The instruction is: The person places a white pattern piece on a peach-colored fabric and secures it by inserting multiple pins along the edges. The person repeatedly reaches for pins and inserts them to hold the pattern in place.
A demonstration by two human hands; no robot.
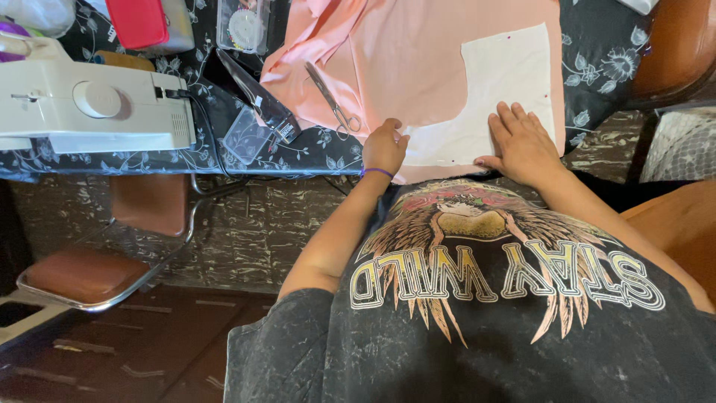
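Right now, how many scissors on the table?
1. The scissors lie on the peach fabric, up and left of the left hand. More may be hidden under the fabric folds.

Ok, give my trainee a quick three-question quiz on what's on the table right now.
1. True or false: the right hand lies flat on the white pattern piece.
2. What lies on the peach fabric to the left of the pattern piece: A) scissors, B) a tape measure, C) an iron?
3. Which machine stands at the table's left end?

Key:
1. True; the fingers are spread on the pattern piece.
2. A; the scissors lie closed on the fabric, beyond the left hand, which is loosely curled at the fabric's near edge.
3. A white sewing machine.
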